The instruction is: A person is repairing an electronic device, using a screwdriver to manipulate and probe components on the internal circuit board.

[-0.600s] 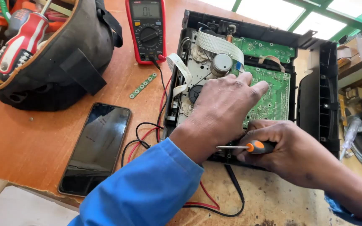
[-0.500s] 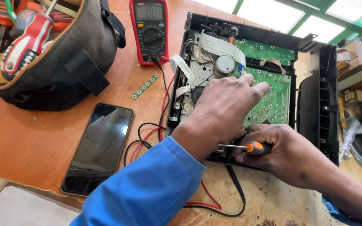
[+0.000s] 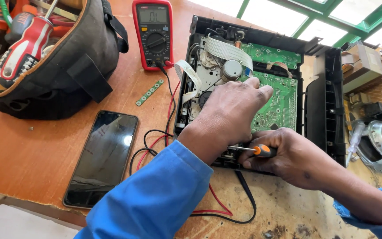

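Note:
An opened black electronic player [image 3: 317,102] lies on the wooden bench, its green circuit board [image 3: 279,97] and metal disc mechanism [image 3: 213,71] exposed. My left hand [image 3: 231,113] rests palm down across the mechanism and the board's edge, fingers spread, pressing on the case. My right hand [image 3: 288,155] grips a small orange-and-black screwdriver [image 3: 255,149] at the near edge of the case; its shaft points left under my left hand, and the tip is hidden. White ribbon cables [image 3: 226,51] curl over the mechanism.
A red multimeter [image 3: 152,33] stands behind, its red and black leads [image 3: 155,141] looping toward me. A dark phone [image 3: 102,157] lies at left, a small green strip board [image 3: 150,92] beside it. A tool bag [image 3: 58,57] with screwdrivers fills the far left. Loose parts [image 3: 376,137] sit at right.
The view has shifted slightly. Both hands stay at the case, the screwdriver still held at its near edge.

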